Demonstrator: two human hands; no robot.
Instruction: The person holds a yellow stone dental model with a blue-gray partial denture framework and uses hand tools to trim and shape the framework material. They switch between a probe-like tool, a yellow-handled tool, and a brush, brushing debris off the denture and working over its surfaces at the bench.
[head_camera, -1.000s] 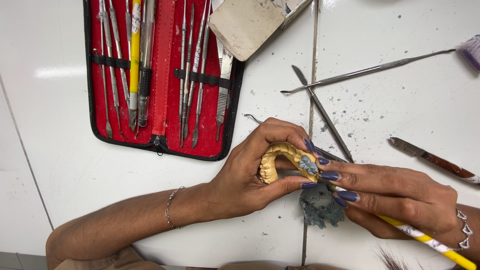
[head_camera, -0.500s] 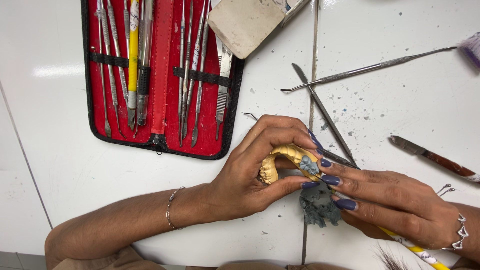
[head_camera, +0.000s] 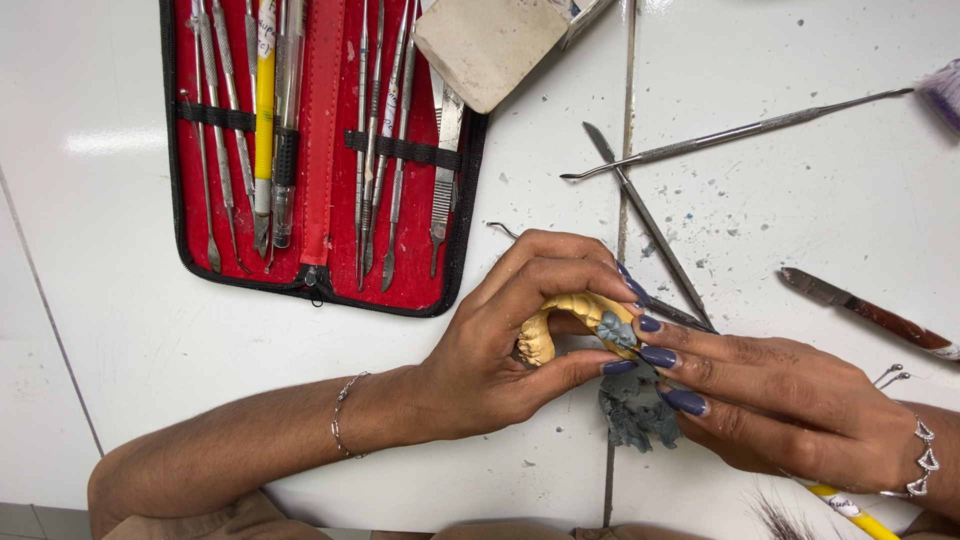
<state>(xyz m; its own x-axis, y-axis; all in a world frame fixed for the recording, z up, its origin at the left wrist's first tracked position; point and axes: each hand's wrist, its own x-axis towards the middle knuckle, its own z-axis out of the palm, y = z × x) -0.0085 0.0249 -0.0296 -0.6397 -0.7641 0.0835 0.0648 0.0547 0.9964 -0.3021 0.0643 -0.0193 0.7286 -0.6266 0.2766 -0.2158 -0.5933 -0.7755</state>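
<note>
Left hand (head_camera: 490, 360) pinches yellow dental cast (head_camera: 560, 322) near table's (head_camera: 120, 300) front edge — right hand (head_camera: 790, 410) fingertips press grey wax (head_camera: 617, 330) on it. Open red tool case (head_camera: 320, 150) at 11 o'clock, beige block (head_camera: 490, 45) at 12 — bare room at 9.

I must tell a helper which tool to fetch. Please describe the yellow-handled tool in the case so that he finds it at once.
Find the open red tool case with a black border at the top left of the white table. In its left half, under a black strap, lies the yellow-handled tool; every neighbour is bare grey metal.
</note>
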